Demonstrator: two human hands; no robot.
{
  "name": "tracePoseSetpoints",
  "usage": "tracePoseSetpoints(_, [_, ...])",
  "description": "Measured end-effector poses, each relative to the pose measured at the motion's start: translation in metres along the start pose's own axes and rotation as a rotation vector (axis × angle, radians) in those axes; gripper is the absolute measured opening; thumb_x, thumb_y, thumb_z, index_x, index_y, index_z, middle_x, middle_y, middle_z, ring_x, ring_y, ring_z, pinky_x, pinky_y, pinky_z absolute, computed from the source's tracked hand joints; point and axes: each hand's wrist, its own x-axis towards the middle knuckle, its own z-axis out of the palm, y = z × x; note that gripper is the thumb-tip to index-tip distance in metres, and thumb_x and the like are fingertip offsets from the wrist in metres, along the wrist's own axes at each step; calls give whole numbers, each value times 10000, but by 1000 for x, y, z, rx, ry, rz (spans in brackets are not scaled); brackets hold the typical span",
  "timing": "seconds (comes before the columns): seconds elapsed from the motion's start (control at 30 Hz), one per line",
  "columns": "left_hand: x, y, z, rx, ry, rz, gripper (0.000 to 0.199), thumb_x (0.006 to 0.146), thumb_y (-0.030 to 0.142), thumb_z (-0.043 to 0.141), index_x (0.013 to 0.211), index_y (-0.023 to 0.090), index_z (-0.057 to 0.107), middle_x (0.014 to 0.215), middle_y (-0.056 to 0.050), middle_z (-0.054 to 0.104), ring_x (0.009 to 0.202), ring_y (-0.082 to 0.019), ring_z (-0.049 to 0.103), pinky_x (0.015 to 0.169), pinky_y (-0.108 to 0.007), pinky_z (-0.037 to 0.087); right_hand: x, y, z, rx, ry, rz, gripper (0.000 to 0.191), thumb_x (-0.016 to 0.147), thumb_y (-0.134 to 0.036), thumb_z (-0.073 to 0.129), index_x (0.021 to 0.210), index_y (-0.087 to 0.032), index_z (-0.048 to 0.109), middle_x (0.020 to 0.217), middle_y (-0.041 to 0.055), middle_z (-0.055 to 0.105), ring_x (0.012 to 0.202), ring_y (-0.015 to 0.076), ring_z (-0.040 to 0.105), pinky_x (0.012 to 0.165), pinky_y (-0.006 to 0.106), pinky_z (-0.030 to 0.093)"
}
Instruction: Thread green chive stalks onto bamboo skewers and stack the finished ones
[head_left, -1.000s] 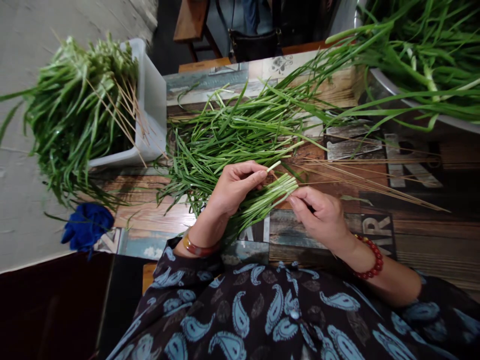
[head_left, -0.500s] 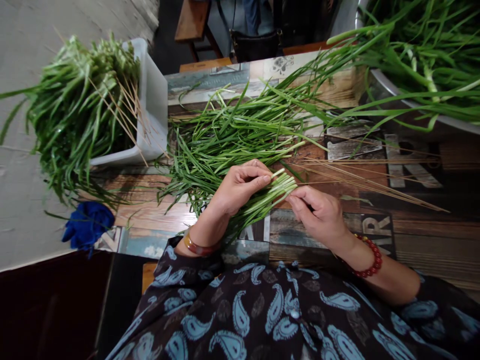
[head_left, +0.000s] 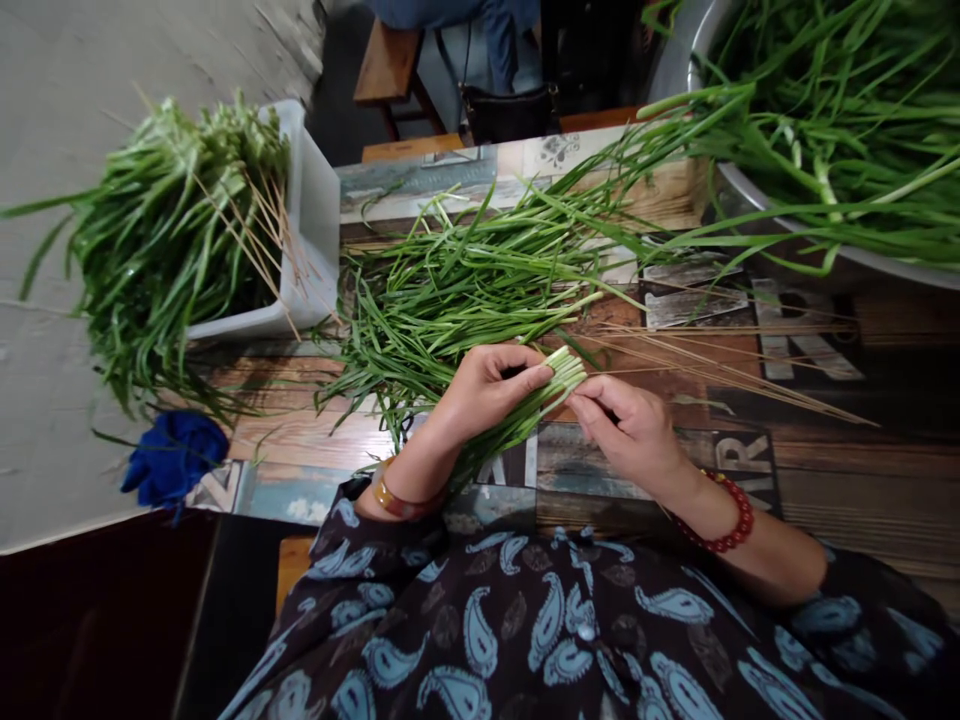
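Observation:
My left hand [head_left: 499,385] is closed around a small bundle of garlic chives [head_left: 562,368], its pale cut ends lined up and pointing right. The green leaves of the bundle trail down-left under my wrist. My right hand [head_left: 626,420] pinches thumb and fingers together at the lower edge of the pale ends. A thin bamboo skewer seems to be in that pinch; the hand hides most of it. Just beyond both hands lies a loose pile of garlic chives [head_left: 457,270] on the patterned wooden table [head_left: 600,475].
Loose bamboo skewers [head_left: 780,382] lie on the table at right. A white plastic bin [head_left: 319,220] at left overflows with chives and sticks. At upper right stands a metal basin [head_left: 757,195] heaped with chives. A blue cloth [head_left: 174,455] rests at the left edge. Someone sits across the table.
My left hand has slid a little toward the pale ends of the chives, so less of them shows. Both hands stay together; the whole view has shifted slightly.

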Motion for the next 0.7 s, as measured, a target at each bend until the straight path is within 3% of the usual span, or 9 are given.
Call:
tracePoseSetpoints(0.13, [1,1,1,37,-3,-10,281,824,347,658,671,118,717,661,-30,668,608,-110,550,591,-212,425,1,2,1,-32,13,-25,184,931,-230,505,766,-213,583,538,-35,567,494,116,530,539,241,414])
tracePoseSetpoints(0.23, [3,0,-7,55,1,-2,253,817,364,667,798,128,758,766,-56,724,677,-140,608,644,-234,469,2,3,2,-12,24,-19,176,925,-233,504,774,-211,592,539,-36,570,496,118,528,540,239,415])
tracePoseSetpoints(0.33, [7,0,-19,96,164,60,278,831,368,650,944,141,763,853,-82,743,741,-164,638,687,-262,499,2,3,3,-1,30,-24,176,920,-239,504,774,-208,597,539,-35,573,501,118,527,537,233,416])
tracePoseSetpoints(0.4, [13,2,-26,200,245,138,249,834,339,640,931,147,765,857,-85,733,756,-164,633,691,-264,493,1,4,3,0,43,-39,176,915,-234,507,768,-203,599,546,-33,577,501,114,524,536,230,412])
tracePoseSetpoints(0.6, [39,7,-26,458,92,258,203,829,241,613,893,126,767,856,-88,719,787,-161,640,739,-260,467,-2,5,5,-12,131,-112,157,890,-203,537,751,-195,611,639,-9,633,553,113,551,578,229,423])
tracePoseSetpoints(0.7, [56,6,-20,591,79,299,194,817,196,609,916,130,761,891,-85,713,806,-162,633,757,-264,461,-3,6,6,-20,146,-130,169,893,-203,533,748,-198,618,646,-4,644,566,119,565,598,234,433])
